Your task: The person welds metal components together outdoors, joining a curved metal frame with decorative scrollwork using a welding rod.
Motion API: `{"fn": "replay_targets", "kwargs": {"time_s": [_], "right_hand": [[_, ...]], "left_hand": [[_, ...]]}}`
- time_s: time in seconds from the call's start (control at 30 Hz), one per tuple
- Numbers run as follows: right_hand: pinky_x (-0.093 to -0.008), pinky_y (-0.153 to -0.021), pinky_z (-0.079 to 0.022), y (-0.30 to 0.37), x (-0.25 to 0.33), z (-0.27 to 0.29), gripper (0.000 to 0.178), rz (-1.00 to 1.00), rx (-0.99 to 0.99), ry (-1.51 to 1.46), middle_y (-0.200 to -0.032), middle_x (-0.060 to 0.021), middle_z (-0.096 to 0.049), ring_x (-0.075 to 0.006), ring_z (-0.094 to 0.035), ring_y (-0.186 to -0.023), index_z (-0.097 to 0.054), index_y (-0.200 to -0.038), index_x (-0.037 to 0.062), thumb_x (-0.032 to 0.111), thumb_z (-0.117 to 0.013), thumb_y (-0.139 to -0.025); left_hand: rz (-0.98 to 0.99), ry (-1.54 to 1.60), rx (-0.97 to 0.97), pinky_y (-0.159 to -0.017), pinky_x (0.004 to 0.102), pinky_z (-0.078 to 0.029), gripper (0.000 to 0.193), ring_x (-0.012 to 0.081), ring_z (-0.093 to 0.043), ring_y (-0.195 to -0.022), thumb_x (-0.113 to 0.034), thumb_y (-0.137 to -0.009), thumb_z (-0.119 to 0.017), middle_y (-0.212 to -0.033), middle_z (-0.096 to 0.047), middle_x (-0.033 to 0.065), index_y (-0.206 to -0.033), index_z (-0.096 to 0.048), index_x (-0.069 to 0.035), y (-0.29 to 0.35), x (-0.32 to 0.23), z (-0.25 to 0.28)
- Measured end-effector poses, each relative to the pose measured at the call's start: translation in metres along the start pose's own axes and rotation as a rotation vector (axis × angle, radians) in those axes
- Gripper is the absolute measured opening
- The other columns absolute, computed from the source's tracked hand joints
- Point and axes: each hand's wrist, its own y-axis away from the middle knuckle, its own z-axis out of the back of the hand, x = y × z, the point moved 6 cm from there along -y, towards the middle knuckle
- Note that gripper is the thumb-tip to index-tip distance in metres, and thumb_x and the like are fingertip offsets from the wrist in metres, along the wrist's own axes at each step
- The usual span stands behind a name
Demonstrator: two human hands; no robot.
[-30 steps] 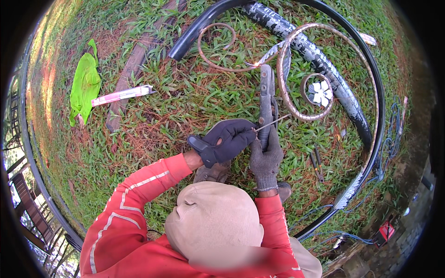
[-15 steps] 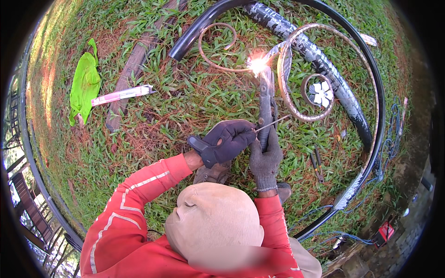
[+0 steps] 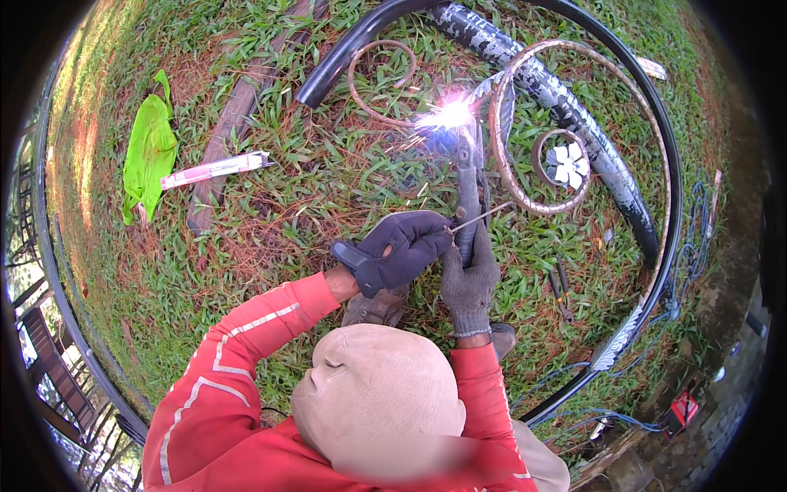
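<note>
My left hand [image 3: 403, 248], in a black glove, is closed with its fingertips pinching one end of a thin metal rod [image 3: 493, 214]. The rod slants across a dark, long-jawed electrode holder [image 3: 467, 184]. My right hand [image 3: 470, 287], in a grey knit glove, wraps the holder's lower end from the right. Past its far tip burns a bright white-violet welding arc [image 3: 449, 115], which hides the joint there. A thin curled metal strip [image 3: 354, 82] runs into the glare from the left. Beside the arc on the right stands a larger scrolled metal strip [image 3: 494, 123].
A black curved tube [image 3: 674, 180] arches around the far and right sides. Inside it lie a paint-worn pipe [image 3: 594, 135], a white metal flower [image 3: 567, 166] and pliers [image 3: 561, 291]. On the left are a wooden plank [image 3: 234, 123], a green cloth [image 3: 150, 156] and a pink-white packet [image 3: 215, 170].
The arc glare has turned more violet and spread leftward, with sparks flying left and some smoke showing. Both hands keep nearly the same position and hold.
</note>
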Motion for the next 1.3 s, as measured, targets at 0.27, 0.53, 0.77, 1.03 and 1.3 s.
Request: {"fn": "replay_targets", "kwargs": {"time_s": [0.27,0.53,0.77,1.03,1.3], "right_hand": [[-0.0393,-0.092,-0.061,0.004,-0.004,0.003,0.055,0.010,-0.017,-0.091,-0.120,-0.0191,-0.080,-0.0288,-0.080,-0.107,-0.065,-0.148,0.0001,0.019,-0.080,-0.098],[-0.0348,-0.095,-0.060,0.003,0.008,0.004,0.051,0.001,-0.032,-0.145,-0.124,-0.0136,-0.080,-0.0184,-0.077,-0.107,-0.065,-0.149,0.0019,0.007,-0.078,-0.100],[-0.0342,-0.095,-0.060,0.004,0.001,0.004,0.052,-0.055,-0.010,-0.139,-0.125,-0.0131,-0.080,-0.0180,-0.077,-0.108,-0.065,-0.150,0.0030,0.008,-0.078,-0.100],[-0.0338,-0.093,-0.060,0.002,0.005,0.004,0.052,-0.044,-0.005,-0.152,-0.123,-0.0124,-0.080,-0.0171,-0.076,-0.106,-0.065,-0.150,0.0031,0.011,-0.079,-0.101],[-0.0338,-0.088,-0.061,0.001,0.002,0.006,0.051,-0.041,-0.012,-0.126,-0.119,-0.0112,-0.081,-0.0161,-0.077,-0.100,-0.067,-0.150,0.0049,0.013,-0.079,-0.101]], "left_hand": [[-0.005,-0.055,-0.027,-0.087,0.0327,-0.059,0.021,0.0125,-0.071,-0.097,-0.014,-0.108,-0.068,-0.106,-0.078,0.0068,-0.116,-0.079,0.001,0.002,-0.012,0.000],[-0.033,-0.043,0.002,-0.091,0.0302,-0.059,0.021,0.0107,-0.071,-0.105,-0.010,-0.109,-0.069,-0.113,-0.080,0.0068,-0.124,-0.077,0.002,-0.002,0.001,0.000],[0.044,-0.065,0.029,-0.092,0.0290,-0.060,0.025,0.0101,-0.072,-0.108,-0.010,-0.109,-0.070,-0.115,-0.081,0.0068,-0.130,-0.073,0.002,-0.003,-0.001,0.000],[0.025,-0.113,0.040,-0.090,0.0295,-0.059,0.025,0.0094,-0.071,-0.104,-0.011,-0.108,-0.069,-0.114,-0.081,0.0066,-0.129,-0.075,0.001,-0.004,-0.006,0.002],[-0.030,-0.137,0.047,-0.091,0.0299,-0.059,0.022,0.0093,-0.070,-0.103,-0.011,-0.108,-0.068,-0.111,-0.082,0.0062,-0.125,-0.076,0.001,-0.006,-0.007,0.000]]}}
